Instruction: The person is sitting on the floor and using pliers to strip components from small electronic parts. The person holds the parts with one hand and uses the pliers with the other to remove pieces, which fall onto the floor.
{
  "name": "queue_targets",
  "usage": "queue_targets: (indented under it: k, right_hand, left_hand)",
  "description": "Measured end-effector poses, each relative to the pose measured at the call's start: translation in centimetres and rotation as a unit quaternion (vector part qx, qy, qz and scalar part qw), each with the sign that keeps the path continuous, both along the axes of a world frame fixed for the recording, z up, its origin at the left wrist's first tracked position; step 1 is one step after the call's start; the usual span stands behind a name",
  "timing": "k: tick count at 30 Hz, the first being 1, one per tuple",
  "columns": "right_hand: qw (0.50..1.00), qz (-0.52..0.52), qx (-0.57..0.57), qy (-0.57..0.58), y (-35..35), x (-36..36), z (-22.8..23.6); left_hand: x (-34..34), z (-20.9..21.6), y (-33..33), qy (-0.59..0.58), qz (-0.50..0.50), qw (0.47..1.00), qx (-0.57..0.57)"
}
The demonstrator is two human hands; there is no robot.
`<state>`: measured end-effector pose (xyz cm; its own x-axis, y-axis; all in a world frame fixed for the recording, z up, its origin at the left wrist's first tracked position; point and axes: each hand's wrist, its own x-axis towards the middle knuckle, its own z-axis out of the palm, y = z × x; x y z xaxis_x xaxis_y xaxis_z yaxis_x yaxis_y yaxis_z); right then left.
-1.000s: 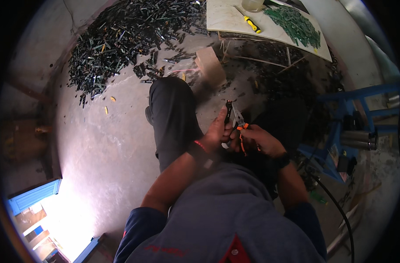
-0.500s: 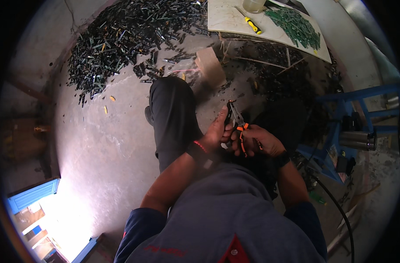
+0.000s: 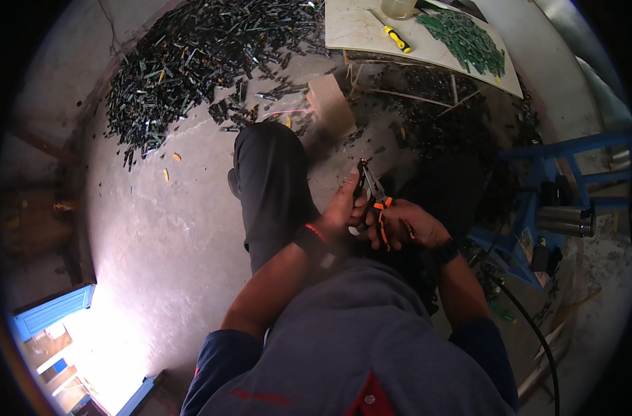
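Note:
Above my lap, my left hand [image 3: 343,206] is closed round a thin dark strip [image 3: 359,186], its thumb stretched along the strip. Most of the strip is hidden by the fingers. My right hand [image 3: 420,223] grips long-nose pliers [image 3: 375,186] by their orange and black handles. The pliers' jaws point up and away from me, and their tips meet the strip's far end, where a small reddish-brown bit shows. Whether the jaws clamp that bit is too small to tell.
A big heap of dark strips [image 3: 184,66] covers the floor at far left. Beyond my knees stands a tan block [image 3: 331,104]. A pale table [image 3: 361,31] holds a yellow-black screwdriver [image 3: 399,40], green strips [image 3: 465,41] and a jar [image 3: 399,7]. Blue stool [image 3: 572,149] and steel flask [image 3: 565,222] sit right.
Both hands stay nearly in place, still holding the strip and the pliers. The jaw tips and the strip's end have shifted only slightly.

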<state>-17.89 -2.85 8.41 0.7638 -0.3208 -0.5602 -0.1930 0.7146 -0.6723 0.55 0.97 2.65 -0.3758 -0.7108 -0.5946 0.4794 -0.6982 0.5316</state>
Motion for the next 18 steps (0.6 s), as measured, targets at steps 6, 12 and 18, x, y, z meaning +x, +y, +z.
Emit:
queue_targets:
  k: [6,12,18]
  right_hand:
    - [0.999,-0.013,-0.017,0.029,0.3,0.2,0.7]
    - [0.999,-0.012,-0.030,0.029,0.3,0.7,1.2]
    - [1.000,-0.012,-0.015,0.019,0.2,0.8,1.4]
  left_hand:
    - [-0.2,0.6,0.0,-0.016,-0.006,1.000,-0.022]
    - [-0.1,0.1,0.0,-0.012,-0.008,1.000,-0.013]
    - [0.0,0.4,0.0,-0.020,-0.014,1.000,-0.012]
